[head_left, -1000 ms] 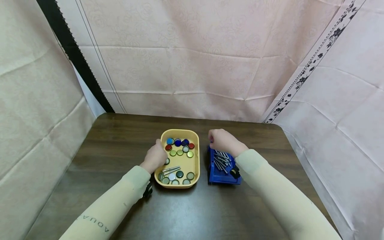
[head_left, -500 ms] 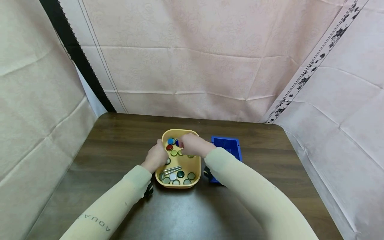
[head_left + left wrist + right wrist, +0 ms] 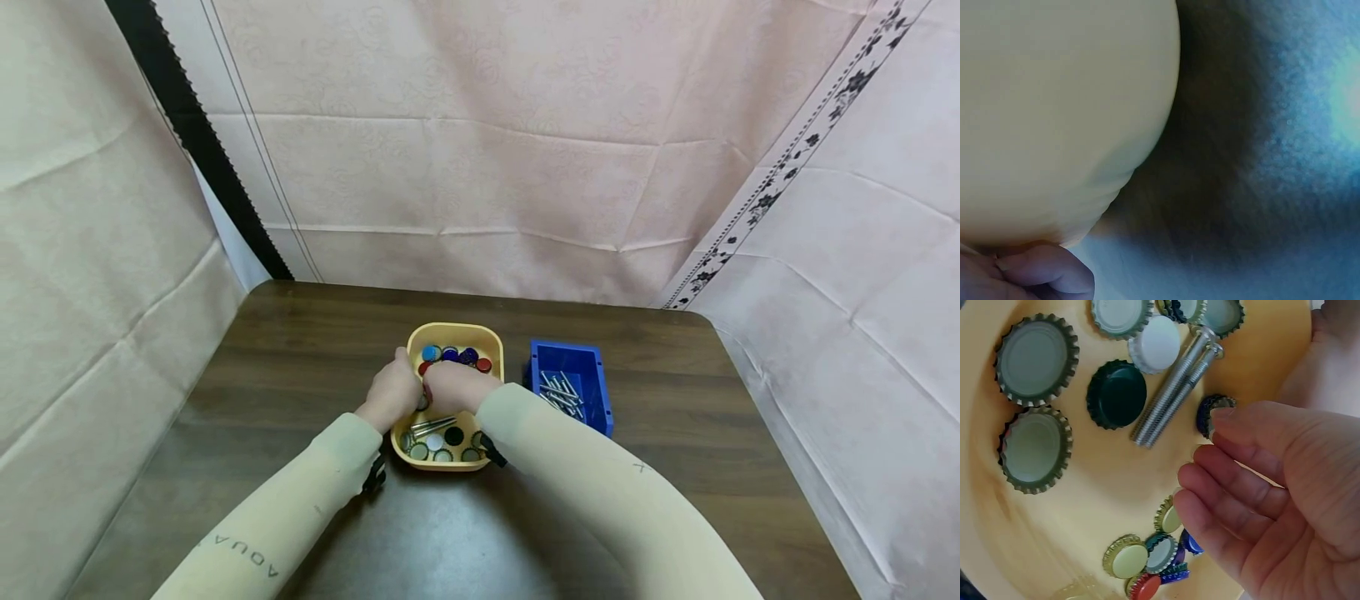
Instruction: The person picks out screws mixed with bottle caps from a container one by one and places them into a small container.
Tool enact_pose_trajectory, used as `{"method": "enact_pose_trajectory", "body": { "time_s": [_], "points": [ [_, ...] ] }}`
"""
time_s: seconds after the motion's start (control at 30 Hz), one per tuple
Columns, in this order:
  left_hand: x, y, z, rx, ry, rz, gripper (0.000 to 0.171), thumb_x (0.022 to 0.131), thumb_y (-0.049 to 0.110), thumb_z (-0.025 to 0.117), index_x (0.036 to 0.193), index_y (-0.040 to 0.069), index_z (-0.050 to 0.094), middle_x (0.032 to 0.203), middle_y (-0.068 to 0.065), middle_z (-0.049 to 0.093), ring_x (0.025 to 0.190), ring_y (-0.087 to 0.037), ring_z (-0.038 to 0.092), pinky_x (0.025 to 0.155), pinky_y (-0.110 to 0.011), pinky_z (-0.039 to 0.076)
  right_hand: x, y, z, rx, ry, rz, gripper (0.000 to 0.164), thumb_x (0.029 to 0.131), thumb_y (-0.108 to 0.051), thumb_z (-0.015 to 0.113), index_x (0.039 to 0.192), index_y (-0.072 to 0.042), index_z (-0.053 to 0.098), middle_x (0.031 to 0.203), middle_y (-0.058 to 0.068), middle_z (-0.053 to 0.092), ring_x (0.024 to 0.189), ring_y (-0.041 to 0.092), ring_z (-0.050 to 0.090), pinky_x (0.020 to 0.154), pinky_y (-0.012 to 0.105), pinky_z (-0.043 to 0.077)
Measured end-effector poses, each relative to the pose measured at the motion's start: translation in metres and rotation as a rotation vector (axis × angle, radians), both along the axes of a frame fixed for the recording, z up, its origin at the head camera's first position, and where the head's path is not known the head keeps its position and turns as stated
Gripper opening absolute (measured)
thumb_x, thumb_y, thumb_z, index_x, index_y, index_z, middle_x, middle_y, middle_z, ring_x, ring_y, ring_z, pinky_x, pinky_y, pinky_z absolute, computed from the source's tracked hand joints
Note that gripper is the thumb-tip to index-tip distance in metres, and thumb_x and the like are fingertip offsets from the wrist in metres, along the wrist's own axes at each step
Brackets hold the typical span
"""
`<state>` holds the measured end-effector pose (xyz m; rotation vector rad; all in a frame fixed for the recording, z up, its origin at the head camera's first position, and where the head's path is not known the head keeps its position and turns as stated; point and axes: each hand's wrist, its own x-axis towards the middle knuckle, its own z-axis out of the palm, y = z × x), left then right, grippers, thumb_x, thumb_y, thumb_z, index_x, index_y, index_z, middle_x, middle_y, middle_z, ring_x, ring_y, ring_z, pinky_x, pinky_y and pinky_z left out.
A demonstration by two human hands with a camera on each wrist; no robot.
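A yellow tray [image 3: 492, 350] holds several bottle caps and two bolts [image 3: 1175, 387]. My left hand [image 3: 393, 389] grips its left rim with the thumb over the edge; the left wrist view shows mostly sleeve. My right hand [image 3: 1272, 494] is inside the tray. Its thumb tip overlaps a dark-edged bottle cap [image 3: 1207, 415] near the left wall, pinching it against the forefinger, whose tip is partly hidden behind the thumb. The other fingers are loosely bent. A dark green cap [image 3: 1116, 394] and a white cap [image 3: 1155, 344] lie beside the bolts.
To the right of the tray stands a blue bin [image 3: 570, 358] with several bolts [image 3: 561, 392] in it. Both are on a dark wooden table [image 3: 315, 350]. Pale curtains [image 3: 480, 167] hang behind and at both sides.
My right hand has moved left from over the blue bin into the tray, then down toward its left side. The bin's bolts show again. My left hand stays on the rim.
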<state>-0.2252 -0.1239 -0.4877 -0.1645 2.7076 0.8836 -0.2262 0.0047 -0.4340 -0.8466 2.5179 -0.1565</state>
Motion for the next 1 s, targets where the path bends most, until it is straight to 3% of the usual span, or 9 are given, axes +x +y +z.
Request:
{"method": "enact_pose_trajectory", "body": {
  "time_s": [0.23, 0.5, 0.7, 1.0],
  "points": [
    [-0.001, 0.001, 0.0, -0.01, -0.005, -0.008, 0.071, 0.091, 0.006, 0.051, 0.15, -0.001, 0.013, 0.103, -0.022, 0.061, 0.072, -0.027, 0.06, 0.054, -0.035, 0.049, -0.001, 0.003, -0.005, 0.037, -0.059, -0.039, 0.036, 0.089, -0.012, 0.065, 0.057, -0.015, 0.047, 0.051, -0.003, 0.035, 0.047, 0.012, 0.031, 0.047, 0.024, 0.029],
    [-0.002, 0.0, -0.003, 0.005, 0.008, -0.006, 0.069, 0.088, 0.005, 0.051, 0.147, -0.003, 0.016, 0.106, -0.021, 0.06, 0.078, -0.027, 0.059, 0.06, -0.037, 0.051, -0.001, 0.003, -0.014, 0.06, -0.021, -0.022, 0.024, 0.087, -0.011, 0.064, 0.064, -0.015, 0.059, 0.057, -0.003, 0.048, 0.053, 0.013, 0.041, 0.052, 0.025, 0.034],
    [-0.002, 0.001, -0.003, 0.011, 0.002, 0.001, 0.07, 0.089, 0.005, 0.05, 0.148, -0.002, 0.015, 0.107, -0.022, 0.059, 0.079, -0.027, 0.06, 0.061, -0.037, 0.052, 0.001, 0.003, -0.019, 0.05, -0.005, 0.001, 0.024, 0.086, -0.008, 0.064, 0.064, -0.014, 0.057, 0.057, -0.004, 0.048, 0.053, 0.012, 0.042, 0.051, 0.023, 0.034],
    [0.0, -0.003, -0.004, 0.082, -0.016, 0.014, 0.063, 0.094, 0.009, 0.043, 0.149, -0.001, 0.014, 0.104, -0.023, 0.059, 0.073, -0.028, 0.06, 0.051, -0.035, 0.05, 0.003, 0.007, -0.02, 0.046, 0.002, -0.041, 0.013, 0.087, -0.012, 0.068, 0.075, -0.015, 0.064, 0.066, -0.005, 0.056, 0.061, 0.012, 0.048, 0.057, 0.023, 0.038]
  ]
}}
